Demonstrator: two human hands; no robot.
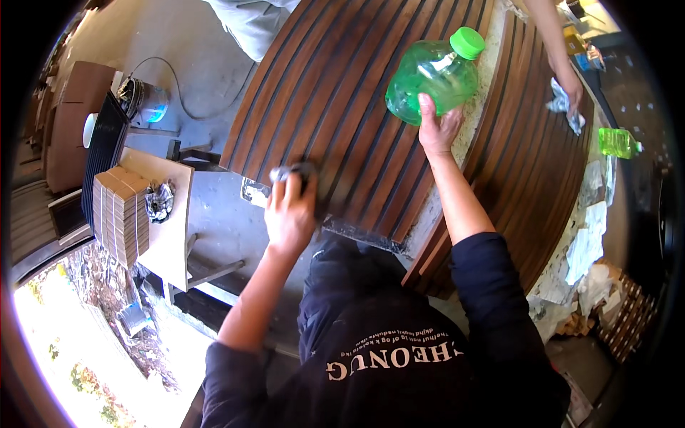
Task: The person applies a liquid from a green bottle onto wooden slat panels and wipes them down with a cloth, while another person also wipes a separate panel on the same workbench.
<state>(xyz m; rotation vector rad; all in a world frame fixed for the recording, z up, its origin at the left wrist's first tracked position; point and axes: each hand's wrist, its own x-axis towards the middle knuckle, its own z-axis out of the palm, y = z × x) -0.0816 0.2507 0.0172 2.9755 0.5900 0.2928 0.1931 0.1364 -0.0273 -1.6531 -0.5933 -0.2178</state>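
Note:
A brown wooden panel [307,93] with dark parallel grooves lies before me. My left hand [291,214] is closed on a greyish rag [289,171], pressed to the panel near its near left edge; the rag is partly hidden and smeared by motion. My right hand [440,130] grips a clear green plastic bottle [428,82] with a bright green cap, tilted above the panel. How full the bottle is, I cannot tell.
Right of it lies a second grooved panel [524,157], where another person's hand [571,87] holds a pale cloth [566,107]. Another green bottle [618,143] lies beyond. At left, a strapped cardboard stack [120,214] stands on a board [171,235], near a bucket [151,103].

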